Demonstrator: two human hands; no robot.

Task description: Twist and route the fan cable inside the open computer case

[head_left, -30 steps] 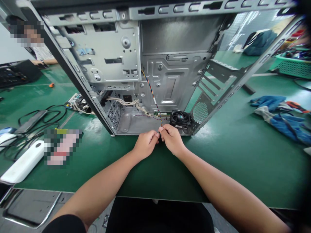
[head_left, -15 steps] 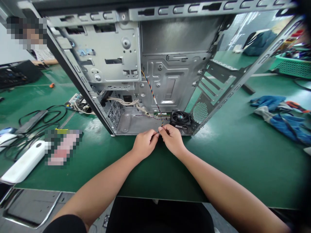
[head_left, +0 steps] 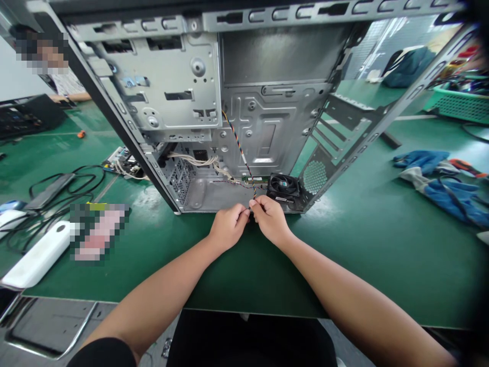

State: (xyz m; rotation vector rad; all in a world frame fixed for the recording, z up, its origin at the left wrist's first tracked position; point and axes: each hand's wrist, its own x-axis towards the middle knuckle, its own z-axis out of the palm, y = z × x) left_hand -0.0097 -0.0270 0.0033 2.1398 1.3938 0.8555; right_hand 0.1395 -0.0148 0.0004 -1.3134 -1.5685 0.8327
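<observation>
A twisted multicoloured cable (head_left: 237,140) runs down from the drive bay of an open metal computer case (head_left: 275,94) to my fingers. My right hand (head_left: 269,216) pinches the cable near its lower end. Close beside it, my left hand (head_left: 230,224) is closed in a pinch at the cable's end, which the fingertips mostly hide. Both hands are just in front of the case's lower edge. Behind my right hand, a black cooling fan (head_left: 283,186) sits on the case floor, next to a green memory stick (head_left: 255,180). Pale bundled wires (head_left: 200,160) lie inside at the left.
On the green table (head_left: 367,270), a white power strip (head_left: 40,255) and black cables (head_left: 86,176) lie at the left. Blue work gloves (head_left: 443,186) are at the right, below a green basket (head_left: 462,104). Another person (head_left: 69,81) is at the far left.
Both hands stay in nearly the same place, with only slight finger movement at the cable end. The person at the far left has shifted slightly.
</observation>
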